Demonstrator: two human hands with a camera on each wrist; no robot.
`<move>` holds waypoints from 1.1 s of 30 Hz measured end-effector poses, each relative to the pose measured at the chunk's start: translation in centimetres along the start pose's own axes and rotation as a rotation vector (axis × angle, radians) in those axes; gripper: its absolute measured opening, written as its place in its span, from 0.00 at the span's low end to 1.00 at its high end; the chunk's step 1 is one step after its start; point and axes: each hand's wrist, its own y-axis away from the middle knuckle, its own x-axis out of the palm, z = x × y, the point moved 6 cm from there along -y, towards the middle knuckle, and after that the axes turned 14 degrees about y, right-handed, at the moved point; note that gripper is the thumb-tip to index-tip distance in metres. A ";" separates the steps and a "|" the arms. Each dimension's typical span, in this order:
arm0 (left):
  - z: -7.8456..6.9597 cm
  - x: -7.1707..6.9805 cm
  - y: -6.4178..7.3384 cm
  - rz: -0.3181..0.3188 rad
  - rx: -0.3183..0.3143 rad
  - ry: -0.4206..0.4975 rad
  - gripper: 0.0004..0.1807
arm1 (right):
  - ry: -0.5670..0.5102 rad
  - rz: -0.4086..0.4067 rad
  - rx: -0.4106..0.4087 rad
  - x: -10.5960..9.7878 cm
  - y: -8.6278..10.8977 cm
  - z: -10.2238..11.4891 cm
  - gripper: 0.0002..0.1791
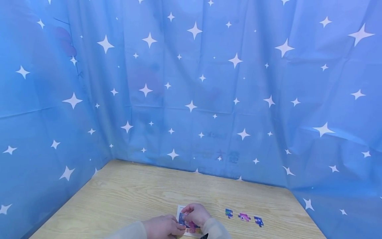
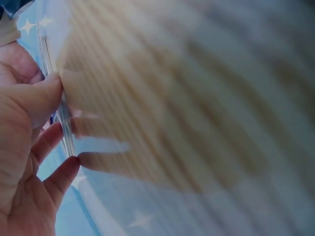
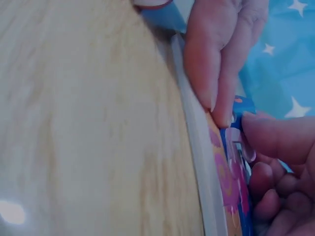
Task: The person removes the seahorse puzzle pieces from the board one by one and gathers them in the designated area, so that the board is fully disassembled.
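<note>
A small jigsaw board (image 1: 180, 209) with a pale border lies on the wooden table. Pink, blue and orange printing (image 3: 229, 182) shows on it in the right wrist view. My left hand (image 1: 164, 226) rests at its left side, thumb and fingertips touching the edge (image 2: 65, 123) in the left wrist view. Over the board, my right hand (image 1: 197, 214) pinches a blue and pink puzzle piece (image 3: 243, 105) between thumb and fingers. Its outline is partly hidden by both hands. The right hand (image 2: 19, 64) also appears behind the board in the left wrist view.
To the right of the board lie three loose puzzle pieces: a blue-green one (image 1: 228, 213), a pink one with an eye (image 1: 244, 217) and a dark blue one (image 1: 258, 221). A blue curtain (image 1: 191, 83) with white stars encloses the table (image 1: 134, 186) behind and at the sides.
</note>
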 end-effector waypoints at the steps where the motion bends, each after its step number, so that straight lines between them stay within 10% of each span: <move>1: 0.0 0.0 0.0 0.000 0.002 -0.003 0.18 | 0.009 -0.006 0.002 -0.1 0.0 -0.1 0.05; 33: -0.1 -0.2 0.1 0.007 -0.024 0.040 0.18 | 0.033 0.035 0.018 -0.4 -0.2 -0.4 0.04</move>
